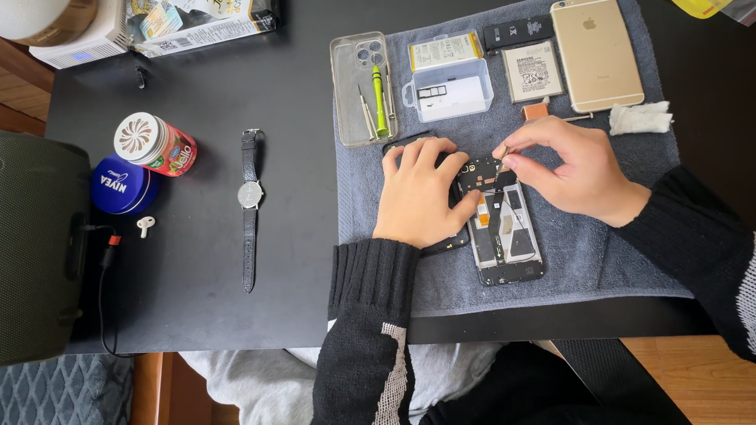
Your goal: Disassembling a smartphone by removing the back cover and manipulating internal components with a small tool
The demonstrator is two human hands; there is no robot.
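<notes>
Grey towel [580, 256] covers the right half of the black surface [229, 276], and on it, right of centre in the frame, lies an opened phone [506, 233] with its back off and its insides showing. My left hand [418, 194] rests flat on the towel at the phone's left edge, fingers spread a little and gripping nothing; the thumb presses against the phone's side, and a dark flat piece pokes out from under the palm. My right hand [571, 168] hovers over the phone's upper end, thumb and forefinger pinched shut on a thin metal tool [503, 152] whose tip points down at the top of the phone; what kind of tool it is I cannot tell.

Along the upper edge of the towel sit a clear phone case [351, 113] holding a green screwdriver [378, 99] and other small tools, a clear plastic box [449, 88], two flat batteries [530, 70], a gold phone [597, 52] lying face down, and a white wad of tissue [640, 119]. Left of the towel, on the bare surface, lie a wristwatch [249, 196], a red can [156, 145], a blue round tin [121, 184] and a white earbud [145, 225].
</notes>
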